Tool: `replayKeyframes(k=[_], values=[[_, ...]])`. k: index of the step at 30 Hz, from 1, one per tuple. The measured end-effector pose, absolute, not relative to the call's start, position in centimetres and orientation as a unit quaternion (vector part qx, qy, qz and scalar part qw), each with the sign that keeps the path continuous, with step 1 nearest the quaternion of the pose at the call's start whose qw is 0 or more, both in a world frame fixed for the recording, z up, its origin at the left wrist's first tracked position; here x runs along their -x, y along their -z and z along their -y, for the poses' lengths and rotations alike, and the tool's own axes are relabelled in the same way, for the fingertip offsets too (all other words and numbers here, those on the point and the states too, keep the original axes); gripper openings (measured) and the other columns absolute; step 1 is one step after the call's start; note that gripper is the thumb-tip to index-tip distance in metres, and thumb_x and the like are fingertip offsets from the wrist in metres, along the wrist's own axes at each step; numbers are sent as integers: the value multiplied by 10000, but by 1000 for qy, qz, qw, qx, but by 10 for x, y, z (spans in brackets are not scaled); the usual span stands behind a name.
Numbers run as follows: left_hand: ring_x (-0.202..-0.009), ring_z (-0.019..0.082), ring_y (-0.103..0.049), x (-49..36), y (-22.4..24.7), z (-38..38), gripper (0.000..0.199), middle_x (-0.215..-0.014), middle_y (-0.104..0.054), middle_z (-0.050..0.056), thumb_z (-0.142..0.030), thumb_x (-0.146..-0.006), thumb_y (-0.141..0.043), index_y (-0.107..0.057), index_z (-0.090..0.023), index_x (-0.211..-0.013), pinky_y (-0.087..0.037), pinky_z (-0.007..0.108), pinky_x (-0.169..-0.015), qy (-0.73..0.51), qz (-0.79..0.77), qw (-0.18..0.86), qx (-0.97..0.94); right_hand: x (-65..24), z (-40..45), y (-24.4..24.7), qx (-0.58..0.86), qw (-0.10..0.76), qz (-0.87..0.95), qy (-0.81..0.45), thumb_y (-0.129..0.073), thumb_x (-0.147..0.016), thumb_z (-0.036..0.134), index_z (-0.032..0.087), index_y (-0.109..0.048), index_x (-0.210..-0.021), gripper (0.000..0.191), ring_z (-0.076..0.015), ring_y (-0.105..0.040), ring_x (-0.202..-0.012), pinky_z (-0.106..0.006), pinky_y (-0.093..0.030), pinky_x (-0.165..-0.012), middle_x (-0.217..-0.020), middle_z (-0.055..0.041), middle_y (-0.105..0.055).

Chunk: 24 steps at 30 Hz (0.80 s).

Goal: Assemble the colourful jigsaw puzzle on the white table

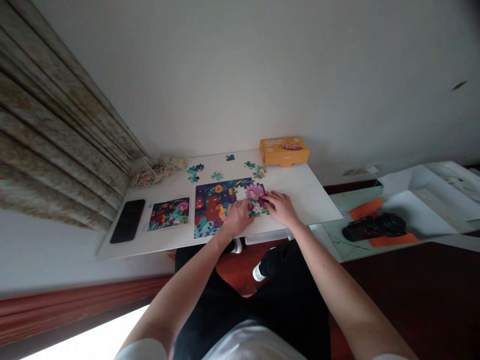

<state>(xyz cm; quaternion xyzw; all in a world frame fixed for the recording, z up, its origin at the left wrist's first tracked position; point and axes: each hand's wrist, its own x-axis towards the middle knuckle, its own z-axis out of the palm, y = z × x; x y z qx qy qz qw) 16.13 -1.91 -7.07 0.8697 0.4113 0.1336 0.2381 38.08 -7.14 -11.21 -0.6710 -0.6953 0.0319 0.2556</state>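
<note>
A colourful jigsaw puzzle (pixel 212 206) lies on the white table, with a white gap in its upper middle. My left hand (pixel 238 217) rests on the puzzle's lower right part, its fingers bent and close together. At the puzzle's right edge, my right hand (pixel 279 206) touches the pieces by the pink and purple part, fingers slightly spread. Neither hand shows a separate piece in its grasp. Loose pieces (pixel 216 176) lie behind the puzzle, and one dark blue piece (pixel 230 157) is near the wall. A small picture card (pixel 168 214) with similar artwork lies to the left.
A black phone (pixel 128 221) lies at the table's left end. An orange box (pixel 285 151) stands at the back right. Dried flowers (pixel 150 171) sit by the curtain (pixel 56 110). Right of the table are a black camera (pixel 374 226) and a white box (pixel 423 205).
</note>
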Motion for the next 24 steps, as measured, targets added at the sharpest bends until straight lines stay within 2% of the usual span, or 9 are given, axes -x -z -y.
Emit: replayKeyframes(k=[9,16,21,24], values=[[-1121,311,-664,-150,68,23,332,-1114,-719,112,-170,-807,-760,-609,-221,-1099,-465,444,-1020,-140,-375,192,-896,-381,72,113,669,256,697,-26,-565,-999,260,333,-737,-1290,346,-325,-597,-1342,-563,-438,-1096,-1408,-53,-698],[-1082,295,-679,-134,73,19,347,-1040,-703,74,-191,-777,-781,-598,-229,-1070,-481,454,-1046,-172,-341,210,-900,-383,70,115,671,291,681,-31,-544,-1022,330,292,-750,-1232,296,-309,-630,-1306,-547,-449,-1104,-1365,-82,-721],[-1063,277,-677,-126,81,17,309,-1013,-677,57,-166,-801,-736,-573,-245,-1052,-544,431,-983,-212,-345,251,-879,-382,75,105,655,395,642,-56,-546,-1011,446,253,-774,-1082,307,-293,-706,-1115,-482,-533,-1026,-1155,-117,-780],[-1026,261,-689,-125,81,19,296,-1042,-668,61,-173,-819,-715,-560,-245,-1061,-583,402,-916,-247,-334,298,-860,-364,83,98,653,464,588,-114,-592,-977,543,238,-766,-1037,356,-265,-722,-874,-418,-591,-841,-982,-107,-783]])
